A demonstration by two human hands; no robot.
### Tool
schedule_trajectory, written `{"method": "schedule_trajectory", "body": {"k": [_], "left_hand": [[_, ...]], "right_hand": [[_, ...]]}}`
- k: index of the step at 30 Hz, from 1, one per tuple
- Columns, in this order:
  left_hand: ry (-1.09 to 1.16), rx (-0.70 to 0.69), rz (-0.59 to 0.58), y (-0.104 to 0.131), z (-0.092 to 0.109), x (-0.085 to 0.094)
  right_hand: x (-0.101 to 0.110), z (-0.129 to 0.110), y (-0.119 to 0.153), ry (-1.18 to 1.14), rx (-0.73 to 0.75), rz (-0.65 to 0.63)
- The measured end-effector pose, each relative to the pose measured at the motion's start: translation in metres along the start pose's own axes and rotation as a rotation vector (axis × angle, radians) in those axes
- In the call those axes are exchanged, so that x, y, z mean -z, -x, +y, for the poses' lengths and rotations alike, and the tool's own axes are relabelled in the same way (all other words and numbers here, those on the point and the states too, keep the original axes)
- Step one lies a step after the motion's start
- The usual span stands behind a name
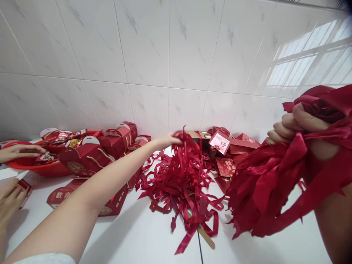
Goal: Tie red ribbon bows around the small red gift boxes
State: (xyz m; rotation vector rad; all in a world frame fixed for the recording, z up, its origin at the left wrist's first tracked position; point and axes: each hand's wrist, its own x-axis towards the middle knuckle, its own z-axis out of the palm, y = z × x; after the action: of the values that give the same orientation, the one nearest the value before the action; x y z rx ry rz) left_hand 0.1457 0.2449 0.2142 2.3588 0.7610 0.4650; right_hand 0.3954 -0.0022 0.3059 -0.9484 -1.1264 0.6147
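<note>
Clenches a ribbon bunch (261,187) in the right hand (299,126); pinches the ribbon heap (178,176) with the left hand (171,141). Has a red basin (52,170) holding wrapped packets (73,143) leftward along the table's (132,234) far edge.

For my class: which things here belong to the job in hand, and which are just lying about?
In hand:
- ribbon bunch, gripped by the right hand
- ribbon pile, left hand at it

Apparently lying about:
- boxes
- stick
- pink card
- basin, though a co-worker's hand is at it
</note>
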Motion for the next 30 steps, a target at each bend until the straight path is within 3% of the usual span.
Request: {"method": "schedule_trajectory", "body": {"k": [6,18,25,30], "left_hand": [[-0.245,-0.023,0.015,0.005,-0.024,-0.01],[-0.261,-0.215,0.021,0.008,-0.017,-0.02],[-0.155,-0.33,0.204,0.012,0.009,-0.016],[0.0,-0.363,0.26,0.016,0.043,-0.017]], "right_hand": [[0.005,0.003,-0.003,-0.018,0.008,-0.039],[0.002,0.006,-0.006,-0.046,0.024,-0.072],[0.006,0.015,-0.008,-0.056,0.051,-0.117],[-0.02,0.042,-0.009,-0.015,-0.081,-0.22]]}}
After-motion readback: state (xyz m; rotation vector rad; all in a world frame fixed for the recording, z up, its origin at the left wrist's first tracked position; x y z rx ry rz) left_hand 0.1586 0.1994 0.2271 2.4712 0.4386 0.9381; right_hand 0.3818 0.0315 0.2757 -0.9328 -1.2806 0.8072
